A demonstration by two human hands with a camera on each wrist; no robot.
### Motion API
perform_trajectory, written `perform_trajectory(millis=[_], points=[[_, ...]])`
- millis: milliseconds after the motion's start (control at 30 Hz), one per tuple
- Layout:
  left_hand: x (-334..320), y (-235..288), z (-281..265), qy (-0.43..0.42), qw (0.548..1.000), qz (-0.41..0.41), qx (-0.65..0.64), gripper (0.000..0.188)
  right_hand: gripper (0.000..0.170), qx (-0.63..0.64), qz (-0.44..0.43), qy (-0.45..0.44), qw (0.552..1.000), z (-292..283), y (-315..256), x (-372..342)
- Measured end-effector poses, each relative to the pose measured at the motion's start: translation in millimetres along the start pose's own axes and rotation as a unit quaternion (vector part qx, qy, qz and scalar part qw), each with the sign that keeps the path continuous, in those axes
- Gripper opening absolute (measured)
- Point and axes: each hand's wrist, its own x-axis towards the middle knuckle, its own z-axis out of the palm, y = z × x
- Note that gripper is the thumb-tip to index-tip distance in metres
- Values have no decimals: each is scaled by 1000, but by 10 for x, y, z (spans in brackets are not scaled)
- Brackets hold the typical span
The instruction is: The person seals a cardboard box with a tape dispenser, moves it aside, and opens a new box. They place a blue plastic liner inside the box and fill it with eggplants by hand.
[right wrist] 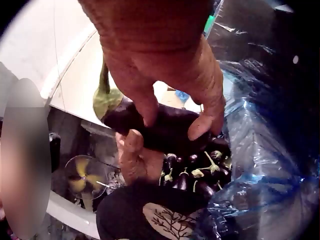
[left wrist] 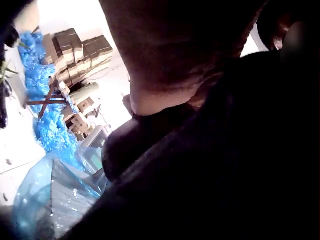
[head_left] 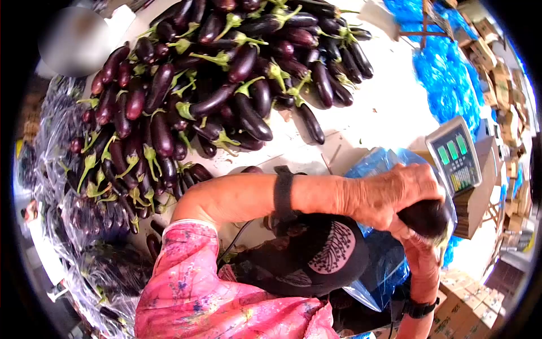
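A dark purple eggplant is held by both hands beside a blue plastic bag. My left hand reaches across from the left and grips it from above. From below, my right hand grips it near its green stem end. In the right wrist view the right hand has thumb and fingers around the eggplant, with left-hand fingers against its underside. The left wrist view is mostly dark, with the left hand at the top.
A large heap of eggplants covers the white table. A scale with a lit green display stands right of the bag. Blue plastic and cardboard boxes lie along the right. A black cap blocks the lower middle.
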Motion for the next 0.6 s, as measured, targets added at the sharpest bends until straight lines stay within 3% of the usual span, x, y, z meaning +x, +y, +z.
perform_trajectory(millis=[33,100,167,267,333,433,467,500,600], points=[[-19,-23,9,2,999,46,29,65,61,69,73,11,995,-202,157,-28],[-1,-67,-4,21,997,71,10,65,59,171,179,-95,964,-163,111,19],[-3,-122,16,32,994,89,-53,65,61,-42,68,-48,996,-184,312,-26],[-46,-86,148,-35,989,143,19,65,62,-204,-59,11,977,-203,362,22],[-30,-128,155,-69,982,171,44,73,64,-19,-21,46,999,-169,389,121],[-161,-122,49,-104,992,73,20,78,69,180,41,69,980,-7,263,218],[-266,-180,20,-90,995,41,-30,81,67,178,61,16,982,-105,272,184],[-383,-291,-11,-15,998,25,-47,73,60,208,93,8,974,-284,386,162],[-889,-593,-345,146,968,-158,127,44,52,208,140,-2,968,-420,561,212]])
